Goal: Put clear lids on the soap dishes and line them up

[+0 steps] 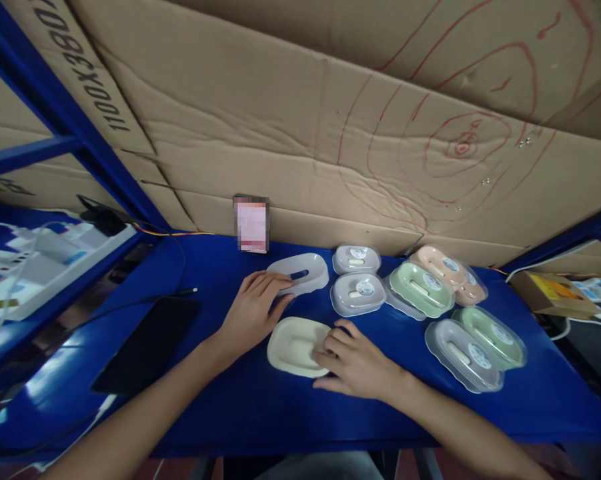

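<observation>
My left hand [253,308] has its fingers and thumb closed on the left end of a pale grey-white oval plastic dish [317,273], which has a long slot showing the blue table. Nearer to me lies a cream-coloured shallow oval dish [286,341] with a raised strip in its middle. My right hand [357,360] grips its right edge with curled fingers, the thumb on the near side. Part of that edge is hidden under the fingers. To the right are similar lidded dishes with round labels: grey-white [357,295], green [423,287] and peach [440,265].
A blue table [260,413] stands against a cardboard wall [260,120]. A lit phone [253,225] leans at the back. A dark phone-like slab [147,347] and cables lie left, near a white power strip [90,247]. A small cardboard box [535,293] stands at right.
</observation>
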`<action>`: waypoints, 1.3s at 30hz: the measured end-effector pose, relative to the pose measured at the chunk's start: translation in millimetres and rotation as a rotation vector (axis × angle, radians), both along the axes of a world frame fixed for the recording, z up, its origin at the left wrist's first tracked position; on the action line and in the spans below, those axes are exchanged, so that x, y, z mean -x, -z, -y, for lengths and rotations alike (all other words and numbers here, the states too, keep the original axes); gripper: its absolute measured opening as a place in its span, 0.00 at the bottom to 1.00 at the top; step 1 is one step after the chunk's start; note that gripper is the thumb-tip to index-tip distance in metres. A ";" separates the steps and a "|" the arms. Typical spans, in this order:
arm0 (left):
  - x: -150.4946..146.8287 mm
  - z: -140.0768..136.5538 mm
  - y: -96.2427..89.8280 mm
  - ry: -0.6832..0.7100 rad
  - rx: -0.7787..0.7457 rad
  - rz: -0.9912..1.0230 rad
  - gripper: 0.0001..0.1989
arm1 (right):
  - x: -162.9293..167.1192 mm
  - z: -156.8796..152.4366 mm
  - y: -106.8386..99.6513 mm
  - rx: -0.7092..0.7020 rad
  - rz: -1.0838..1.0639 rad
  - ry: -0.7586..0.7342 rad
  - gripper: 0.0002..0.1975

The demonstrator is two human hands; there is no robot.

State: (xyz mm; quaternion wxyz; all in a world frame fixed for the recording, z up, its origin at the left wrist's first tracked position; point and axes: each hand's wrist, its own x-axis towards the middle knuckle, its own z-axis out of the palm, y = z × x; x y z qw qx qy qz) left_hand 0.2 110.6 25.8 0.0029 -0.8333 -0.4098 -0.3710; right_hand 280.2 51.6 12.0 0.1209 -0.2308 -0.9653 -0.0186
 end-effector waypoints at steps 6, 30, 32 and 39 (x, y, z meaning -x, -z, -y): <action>-7.5 23.5 -14.3 0.324 0.048 -0.084 0.05 | -33.5 -9.5 -34.5 -0.079 -0.277 0.059 0.15; -15.8 31.0 -0.1 0.447 0.255 -0.328 0.11 | -6.1 -5.6 -0.3 -0.067 -0.113 0.067 0.19; -13.9 28.1 -0.1 0.452 0.251 -0.304 0.11 | -6.2 -6.9 1.1 -0.088 -0.125 0.073 0.19; -7.4 21.2 1.0 0.447 0.265 -0.255 0.12 | -5.6 -8.3 1.5 -0.107 -0.219 0.081 0.17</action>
